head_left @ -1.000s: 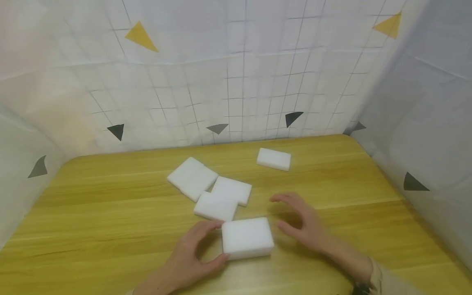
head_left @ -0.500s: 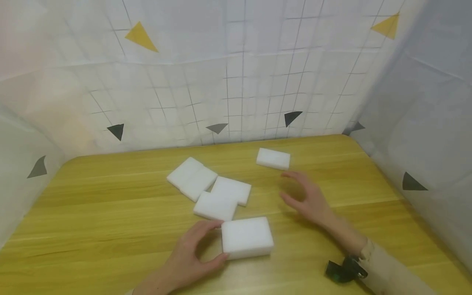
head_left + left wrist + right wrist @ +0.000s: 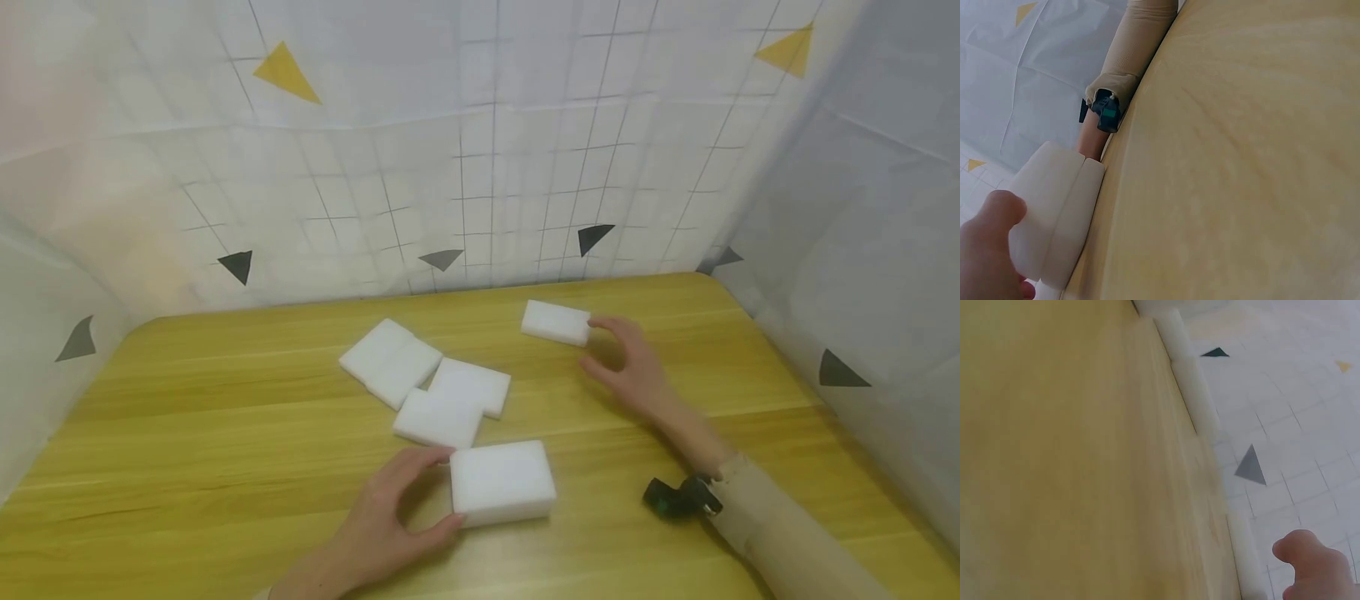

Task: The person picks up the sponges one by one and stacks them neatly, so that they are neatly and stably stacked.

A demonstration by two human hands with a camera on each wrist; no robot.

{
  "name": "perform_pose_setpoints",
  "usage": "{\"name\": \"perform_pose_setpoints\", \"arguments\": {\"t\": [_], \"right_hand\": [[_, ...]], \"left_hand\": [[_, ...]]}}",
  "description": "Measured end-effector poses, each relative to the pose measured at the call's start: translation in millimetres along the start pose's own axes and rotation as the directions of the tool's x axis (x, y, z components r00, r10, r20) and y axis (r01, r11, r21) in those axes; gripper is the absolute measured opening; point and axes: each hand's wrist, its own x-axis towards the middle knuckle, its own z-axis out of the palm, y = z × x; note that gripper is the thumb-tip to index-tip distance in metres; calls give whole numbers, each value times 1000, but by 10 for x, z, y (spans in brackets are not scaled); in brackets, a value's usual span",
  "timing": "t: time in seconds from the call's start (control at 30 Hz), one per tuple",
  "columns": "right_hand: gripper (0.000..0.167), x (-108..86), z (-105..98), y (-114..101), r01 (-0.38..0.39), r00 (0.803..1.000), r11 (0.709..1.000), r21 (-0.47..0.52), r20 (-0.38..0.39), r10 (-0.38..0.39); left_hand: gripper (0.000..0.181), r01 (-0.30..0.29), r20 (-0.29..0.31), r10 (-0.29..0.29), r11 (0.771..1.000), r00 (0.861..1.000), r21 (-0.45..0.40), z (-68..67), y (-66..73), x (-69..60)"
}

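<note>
Two white foam sponges, one on the other, form a stack [image 3: 502, 483] near the front of the table. My left hand [image 3: 382, 517] pinches the left end of this stack between thumb and fingers. A seam between the two layers shows on the stack [image 3: 1054, 212] in the left wrist view. Farther back on the right lies a single white sponge [image 3: 557, 323]. My right hand [image 3: 633, 371] is at its right end, forefinger at the corner and thumb apart from it. Whether the forefinger touches the sponge, I cannot tell.
Several flat white sponges lie left of centre, a rear pair [image 3: 392, 363] and an overlapping front pair [image 3: 441, 418]. The wood-grain table [image 3: 187, 450] ends at a patterned white curtain [image 3: 360, 183]. A dark wrist device [image 3: 682, 497] hangs at my right cuff.
My right hand has moved away from the stack, back and to the right, up to the far sponge. The left hand and the stack have stayed in place.
</note>
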Motion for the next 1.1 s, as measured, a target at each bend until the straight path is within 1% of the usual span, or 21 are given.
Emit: {"name": "perform_pose_setpoints", "arguments": {"t": [0.13, 0.23, 0.37, 0.47, 0.53, 0.67, 0.83, 0.97, 1.1], "right_hand": [[54, 61, -19, 49, -50, 999, 999, -18, 15, 50], [56, 95, -34, 71, -114, 992, 993, -24, 45, 115], [60, 135, -50, 100, -201, 974, 979, -45, 95, 205], [64, 163, -70, 115, -226, 963, 972, -58, 137, 232], [68, 178, -81, 133, -239, 955, 969, -66, 165, 246], [74, 207, -96, 182, -250, 943, 964, -93, 204, 264], [78, 243, -94, 196, -222, 940, 965, -136, 232, 249], [79, 259, -86, 195, -215, 935, 963, -165, 249, 251], [79, 274, -81, 199, -215, 930, 961, -173, 265, 256]], "left_hand": [[66, 9, 7, -9, 1000, 1000, 2, -2, -2, -4], [66, 14, 10, -14, 1000, 1000, 1, -2, 3, -8], [67, 11, 6, -11, 1000, 1000, -1, 0, 7, -11], [67, 8, 5, -8, 1000, 1000, -2, 1, 3, -8], [66, 12, 7, -12, 1000, 1000, -3, 2, -2, -7], [66, -9, -2, 9, 1000, 1000, 2, 8, -15, -2], [66, -29, -12, 29, 1000, 1000, 0, 21, -33, -1], [66, -25, -16, 25, 1000, 1000, 1, 20, -32, -5], [65, -13, -12, 13, 1000, 1000, -4, 14, -18, -11]]}}
